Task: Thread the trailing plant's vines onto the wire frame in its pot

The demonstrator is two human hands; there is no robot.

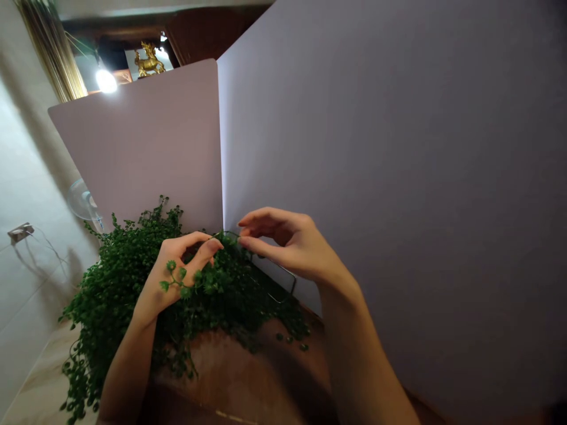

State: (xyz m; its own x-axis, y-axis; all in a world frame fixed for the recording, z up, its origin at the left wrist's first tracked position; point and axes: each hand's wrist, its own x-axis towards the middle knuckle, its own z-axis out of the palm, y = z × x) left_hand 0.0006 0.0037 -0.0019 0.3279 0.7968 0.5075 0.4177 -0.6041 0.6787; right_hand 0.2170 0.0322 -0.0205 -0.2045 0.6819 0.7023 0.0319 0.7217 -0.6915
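Note:
A dense heap of artificial-looking green trailing foliage (pixel 119 277) with small round leaves lies on the brown wooden surface. My left hand (pixel 177 268) is over it, thumb and forefinger pinched on a thin green stem (pixel 218 235). A leafy sprig (pixel 181 282) crosses the back of that hand. Just to the right, my right hand (pixel 283 239) is held with thumb and fingers apart. A thin dark strand runs from the left fingertips towards its thumb; whether it touches I cannot tell. Below my right hand, a thin bent wire frame (pixel 287 289) sticks out of the foliage.
Two pale panels, left (pixel 150 147) and right (pixel 390 177), meet in a corner behind the foliage. Beyond the left one are a lit bulb (pixel 106 80) and a golden animal figurine (pixel 149 61). A fan (pixel 82 198) and a wall socket (pixel 20 233) are further left.

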